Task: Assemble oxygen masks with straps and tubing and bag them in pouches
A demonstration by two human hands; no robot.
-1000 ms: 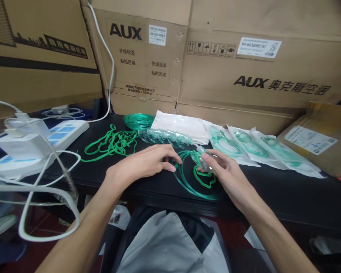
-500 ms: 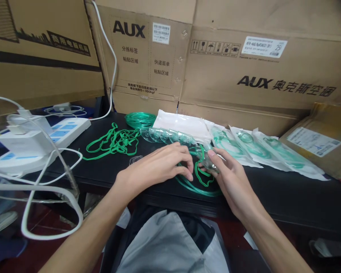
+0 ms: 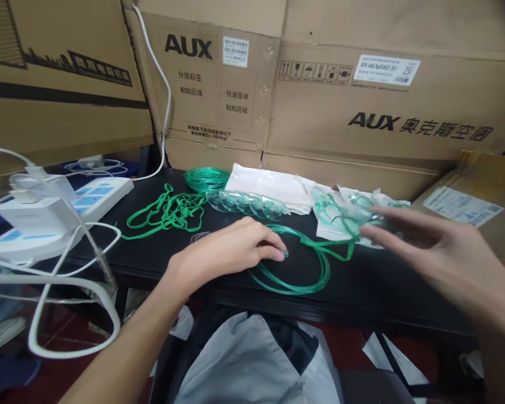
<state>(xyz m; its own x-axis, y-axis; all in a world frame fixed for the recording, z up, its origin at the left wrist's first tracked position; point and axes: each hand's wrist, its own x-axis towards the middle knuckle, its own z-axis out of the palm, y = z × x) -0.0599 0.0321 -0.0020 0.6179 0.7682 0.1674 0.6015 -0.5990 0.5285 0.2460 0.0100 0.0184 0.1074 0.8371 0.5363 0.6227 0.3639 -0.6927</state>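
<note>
My left hand [image 3: 252, 242] is closed over the left side of a coil of green tubing [image 3: 322, 269], with a small clear green end piece between its fingertips. Off to the right, my right hand [image 3: 421, 233] pinches a clear mask [image 3: 372, 219], blurred by motion. A green strap [image 3: 334, 243] stretches from that mask back toward the coil. Behind my left hand lies a row of clear masks [image 3: 246, 203]. A tangled bunch of green straps [image 3: 168, 212] rests to the left, near another green tubing coil [image 3: 206, 178].
White pouches [image 3: 273, 185] lie at the back, others with green tubing to their right. A power strip [image 3: 96, 196] with white cables covers the left. Cardboard boxes [image 3: 219, 78] stand behind, and a smaller carton [image 3: 492, 185] at right.
My right hand has moved right with the mask, over the pouches, and the green strap is now drawn out. More of the tubing coil shows. My left hand has hardly moved.
</note>
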